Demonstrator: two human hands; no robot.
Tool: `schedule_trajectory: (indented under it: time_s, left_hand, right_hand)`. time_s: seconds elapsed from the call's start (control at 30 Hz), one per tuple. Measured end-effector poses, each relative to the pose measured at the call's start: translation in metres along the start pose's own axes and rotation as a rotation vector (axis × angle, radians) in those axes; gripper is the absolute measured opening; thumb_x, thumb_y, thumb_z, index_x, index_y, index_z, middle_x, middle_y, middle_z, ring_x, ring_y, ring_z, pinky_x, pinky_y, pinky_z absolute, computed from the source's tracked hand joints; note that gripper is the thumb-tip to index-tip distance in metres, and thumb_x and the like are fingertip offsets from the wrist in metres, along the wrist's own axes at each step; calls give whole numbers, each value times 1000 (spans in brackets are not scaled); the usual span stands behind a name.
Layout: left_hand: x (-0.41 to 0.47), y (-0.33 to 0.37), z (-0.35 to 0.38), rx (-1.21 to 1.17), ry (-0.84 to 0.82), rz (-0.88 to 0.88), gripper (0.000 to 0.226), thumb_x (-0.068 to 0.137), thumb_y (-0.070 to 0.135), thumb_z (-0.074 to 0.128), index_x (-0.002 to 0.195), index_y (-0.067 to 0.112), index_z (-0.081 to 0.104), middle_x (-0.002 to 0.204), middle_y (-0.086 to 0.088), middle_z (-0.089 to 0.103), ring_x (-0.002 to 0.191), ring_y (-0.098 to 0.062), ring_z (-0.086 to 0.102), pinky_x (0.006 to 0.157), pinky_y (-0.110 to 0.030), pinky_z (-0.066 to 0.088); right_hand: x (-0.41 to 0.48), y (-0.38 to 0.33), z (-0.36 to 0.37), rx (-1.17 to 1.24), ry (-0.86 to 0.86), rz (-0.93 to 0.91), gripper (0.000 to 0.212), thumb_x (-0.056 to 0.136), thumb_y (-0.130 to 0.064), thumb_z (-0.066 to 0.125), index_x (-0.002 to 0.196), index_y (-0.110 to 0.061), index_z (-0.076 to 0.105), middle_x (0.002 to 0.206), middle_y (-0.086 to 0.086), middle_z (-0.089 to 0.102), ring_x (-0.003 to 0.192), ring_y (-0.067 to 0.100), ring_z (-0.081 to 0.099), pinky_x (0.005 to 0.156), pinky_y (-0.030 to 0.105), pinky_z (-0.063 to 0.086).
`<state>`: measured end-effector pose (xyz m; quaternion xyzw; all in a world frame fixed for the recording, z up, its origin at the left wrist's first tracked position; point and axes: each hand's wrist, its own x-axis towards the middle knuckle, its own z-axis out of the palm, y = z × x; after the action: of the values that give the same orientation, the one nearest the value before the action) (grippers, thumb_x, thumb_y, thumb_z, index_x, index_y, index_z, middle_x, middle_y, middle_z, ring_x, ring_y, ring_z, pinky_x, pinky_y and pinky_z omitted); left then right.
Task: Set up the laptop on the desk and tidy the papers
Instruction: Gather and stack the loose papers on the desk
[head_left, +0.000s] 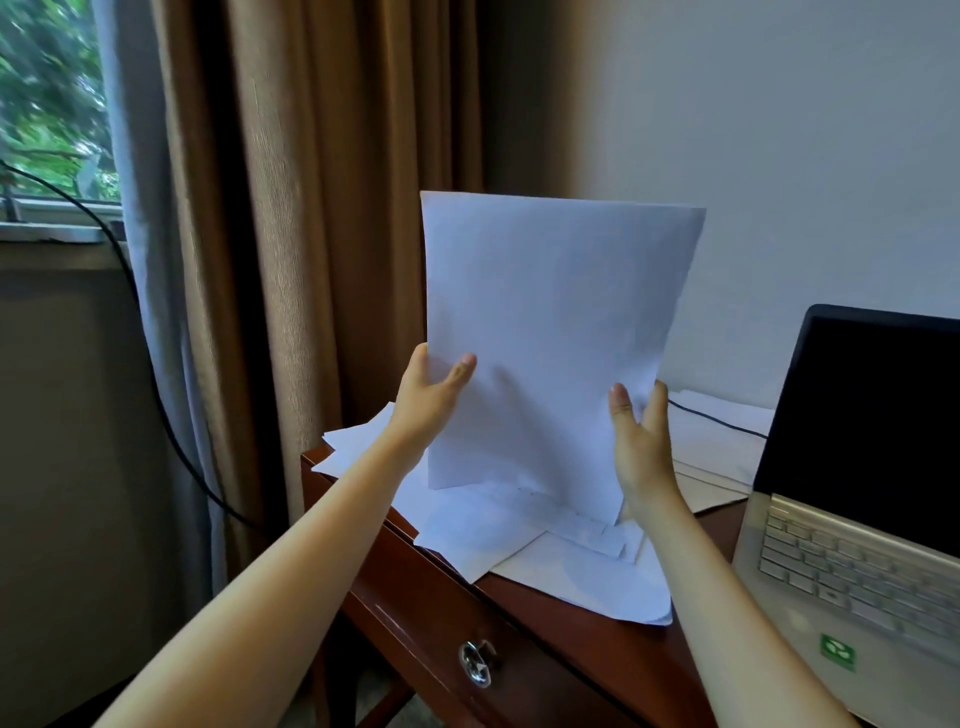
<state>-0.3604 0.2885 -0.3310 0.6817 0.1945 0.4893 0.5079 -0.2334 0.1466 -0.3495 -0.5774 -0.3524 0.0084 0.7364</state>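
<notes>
Both grips pinching: left hand (431, 400), right hand (641, 441) hold the paper stack (556, 322) upright, left of the laptop (857, 467) — likely squaring step; next calls for tapping edges level.

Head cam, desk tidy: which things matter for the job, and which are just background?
In the job: held sheets, stood upright between left hand and right hand; loose papers spread beneath them; laptop, open with a dark screen; desk.
Just lying about: curtain; window; black cable by the window; drawer handle.
</notes>
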Motion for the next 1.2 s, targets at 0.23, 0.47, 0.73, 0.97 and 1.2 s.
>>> schedule_trajectory:
  time_s: [0.23, 0.47, 0.73, 0.97, 1.2]
  left_hand:
    - [-2, -1, 3, -121, 105, -98, 41, 92, 26, 58, 127, 11, 44, 110, 2, 57, 91, -9, 58, 70, -14, 49]
    - [-9, -16, 6, -119, 124, -95, 10, 94, 13, 53, 94, 19, 61, 81, 9, 62, 73, -8, 59, 63, -19, 49]
    - [-9, -9, -5, -143, 9, -125, 10, 95, 27, 50, 100, 21, 57, 99, 0, 62, 97, -19, 56, 86, -32, 44]
    - [-15, -10, -4, -254, 43, -244, 30, 83, 35, 67, 108, 19, 61, 109, -5, 67, 105, -27, 62, 95, -41, 49]
    - [-19, -13, -1, -46, 65, -205, 9, 87, 10, 65, 92, 17, 62, 91, -4, 66, 87, -26, 64, 77, -34, 53]
  right_hand:
    - [1, 3, -1, 4, 66, 59, 14, 101, -19, 36, 113, -14, 42, 97, -9, 52, 99, 19, 49, 77, 21, 36]
    - [-1, 17, -6, -47, -20, 136, 19, 99, -17, 41, 115, -19, 51, 117, 0, 59, 119, 23, 52, 104, 36, 38]
    - [1, 15, -8, 143, 12, 244, 15, 99, -26, 43, 88, -28, 53, 104, 0, 58, 107, 22, 52, 102, 41, 38]
    - [-2, 16, -15, 326, 30, 338, 45, 85, -51, 53, 117, -21, 60, 124, 2, 62, 120, 23, 55, 106, 45, 39]
    - [-6, 14, -11, 79, -60, 328, 30, 83, 12, 49, 91, -15, 57, 90, 6, 64, 87, 28, 59, 82, 36, 46]
